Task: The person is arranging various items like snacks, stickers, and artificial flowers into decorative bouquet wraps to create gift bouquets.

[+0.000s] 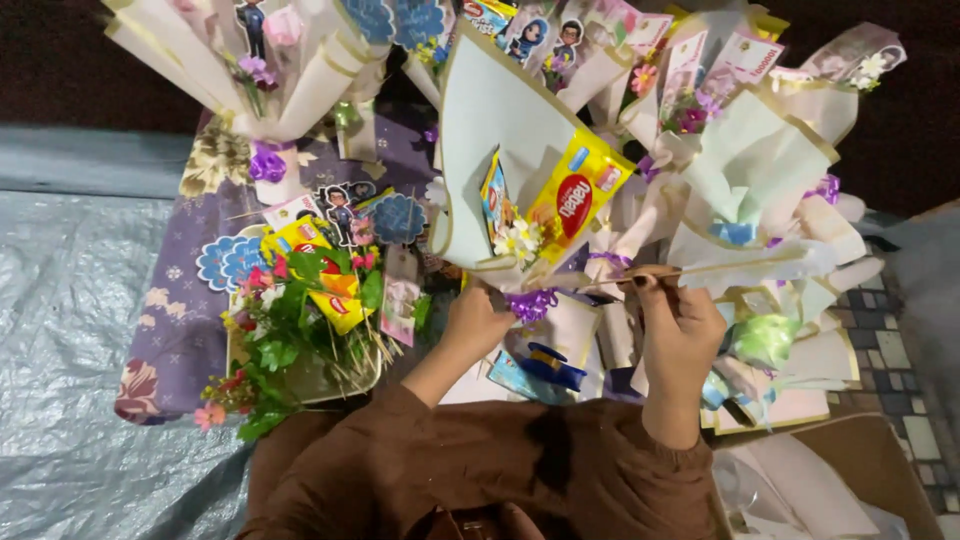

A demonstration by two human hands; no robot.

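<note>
My left hand (475, 325) grips the base of a paper-wrapped bouquet (500, 130) just above its purple ribbon bow (532, 305). A yellow snack packet (575, 195), a small blue packet and white flowers sit inside the wrap. My right hand (680, 330) pinches a thin wooden skewer (600, 282) that points left toward the bouquet's stem. Brown sleeves cover both arms.
Several finished cream-wrapped bouquets (770, 170) crowd the right and back. A tray of artificial flowers, skewers and yellow packets (300, 310) sits at left on a purple floral cloth (175, 330). A blue tape dispenser (552, 365) lies between my arms. Grey tarp (70, 300) covers the left; a cardboard box (860, 470) stands at lower right.
</note>
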